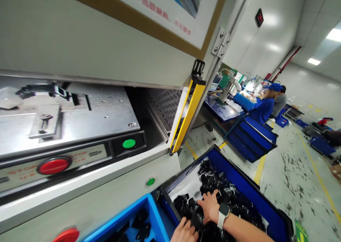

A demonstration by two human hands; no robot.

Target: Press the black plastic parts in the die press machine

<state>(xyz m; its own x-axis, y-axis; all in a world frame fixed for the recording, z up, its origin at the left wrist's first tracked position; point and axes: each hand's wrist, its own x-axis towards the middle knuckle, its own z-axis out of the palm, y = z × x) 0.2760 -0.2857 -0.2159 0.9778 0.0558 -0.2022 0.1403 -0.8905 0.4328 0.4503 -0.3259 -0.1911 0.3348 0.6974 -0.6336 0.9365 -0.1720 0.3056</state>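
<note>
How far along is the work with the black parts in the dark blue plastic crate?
Done: the bright blue plastic bin already holds some black pieces; a white liner shows in the crate. In hand: the watch-wearing hand and the other hand are in the pile of black parts. Left: most of that pile.

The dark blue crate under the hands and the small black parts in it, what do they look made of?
The dark blue crate looks like moulded plastic, judging by its smooth, faintly glossy walls. The small black parts look like moulded plastic or rubber, with a soft sheen; their bright metal-looking bits are too small to settle.
</note>
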